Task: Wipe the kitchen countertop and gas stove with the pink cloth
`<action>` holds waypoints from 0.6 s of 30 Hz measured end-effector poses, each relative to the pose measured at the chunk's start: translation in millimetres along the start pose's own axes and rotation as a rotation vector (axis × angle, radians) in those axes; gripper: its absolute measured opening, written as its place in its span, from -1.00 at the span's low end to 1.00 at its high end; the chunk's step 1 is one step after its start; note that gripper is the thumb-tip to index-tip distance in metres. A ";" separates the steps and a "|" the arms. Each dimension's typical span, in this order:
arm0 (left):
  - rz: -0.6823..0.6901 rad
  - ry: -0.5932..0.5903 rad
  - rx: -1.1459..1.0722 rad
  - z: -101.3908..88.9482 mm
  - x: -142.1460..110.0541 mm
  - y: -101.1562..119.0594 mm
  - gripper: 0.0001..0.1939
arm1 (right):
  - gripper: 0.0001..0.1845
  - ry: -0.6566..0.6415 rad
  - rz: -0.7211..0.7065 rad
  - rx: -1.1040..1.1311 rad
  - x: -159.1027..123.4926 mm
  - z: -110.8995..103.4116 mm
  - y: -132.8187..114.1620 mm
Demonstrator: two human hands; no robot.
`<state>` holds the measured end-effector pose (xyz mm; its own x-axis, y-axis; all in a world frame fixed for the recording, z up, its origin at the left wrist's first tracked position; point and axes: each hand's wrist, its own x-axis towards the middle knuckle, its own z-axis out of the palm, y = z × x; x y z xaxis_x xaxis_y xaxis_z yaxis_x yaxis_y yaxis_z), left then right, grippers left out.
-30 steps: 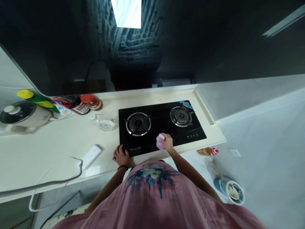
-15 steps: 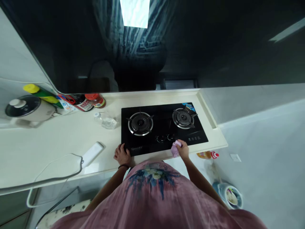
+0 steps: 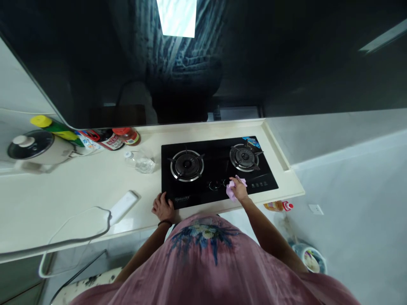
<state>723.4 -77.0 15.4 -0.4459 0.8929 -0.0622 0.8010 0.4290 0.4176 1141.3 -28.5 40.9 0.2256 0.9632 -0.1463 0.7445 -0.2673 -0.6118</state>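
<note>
A crumpled pink cloth [image 3: 230, 193], seemingly thin, light and soft, best held bunched, is gripped by the right hand [image 3: 239, 190] at the front of the black glass hob [image 3: 216, 163]; the left hand [image 3: 163, 207] is laid open at its corner.

Kitchen, likely a home one: two-burner gas cooktop [image 3: 216, 195] set into a cream countertop [image 3: 73, 186], dark range hood [image 3: 286, 63] above, lidded electric pot [image 3: 47, 150] and sauce jar [image 3: 127, 136] at left.

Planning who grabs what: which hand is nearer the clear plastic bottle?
Left. The left hand rests by the cooktop's near-left corner; the right hand is farther right from the bottle.
</note>
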 end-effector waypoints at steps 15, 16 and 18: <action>0.005 -0.015 0.002 -1.9 -0.2 0.6 -0.51 | -0.22 -0.144 -0.184 0.023 -17.1 45.3 -68.0; 0.008 -0.012 -0.001 -2.0 -0.3 0.2 -0.51 | -0.24 -0.127 -0.169 0.029 -15.3 48.0 -69.3; 0.012 -0.008 -0.004 -2.2 -0.4 -0.3 -0.51 | -0.24 -0.092 -0.167 0.046 -15.7 51.5 -70.3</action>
<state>722.5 -77.8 17.3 -0.4330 0.8991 -0.0644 0.8045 0.4177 0.4223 1053.0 -23.4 46.1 0.0410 0.9932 -0.1091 0.7364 -0.1038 -0.6685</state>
